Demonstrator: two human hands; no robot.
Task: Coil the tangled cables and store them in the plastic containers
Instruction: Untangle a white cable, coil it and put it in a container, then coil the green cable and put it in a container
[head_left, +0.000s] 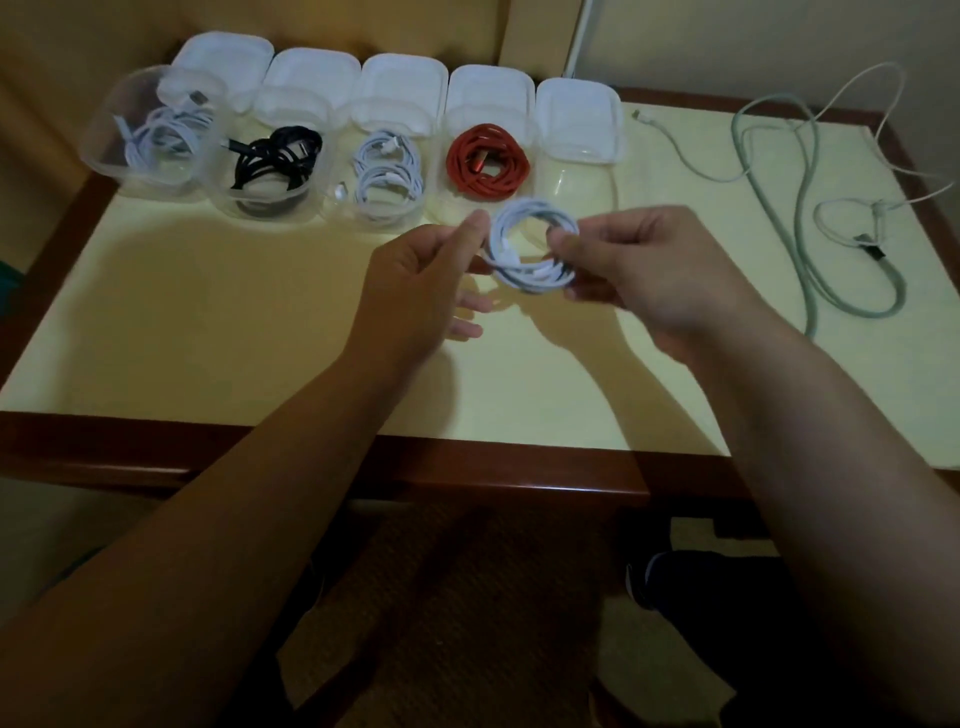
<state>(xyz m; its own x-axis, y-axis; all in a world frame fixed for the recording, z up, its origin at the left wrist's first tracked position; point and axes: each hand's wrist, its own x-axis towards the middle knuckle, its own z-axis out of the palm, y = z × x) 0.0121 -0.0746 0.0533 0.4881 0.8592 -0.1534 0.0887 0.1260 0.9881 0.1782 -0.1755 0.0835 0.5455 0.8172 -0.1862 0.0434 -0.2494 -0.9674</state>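
Both hands hold a coiled white cable above the middle of the table. My left hand pinches its left side and my right hand pinches its right side. Behind it stands a row of clear plastic containers: one with a white cable, one with a black cable, one with a white coil, one with a red coil, and a container with no cable in it just beyond the held coil. Loose tangled pale cables lie at the right.
White lids lean behind the containers. The table has a pale yellow top and a dark wooden rim. A wall runs close behind it. Below the front edge I see a woven chair seat and a dark shoe.
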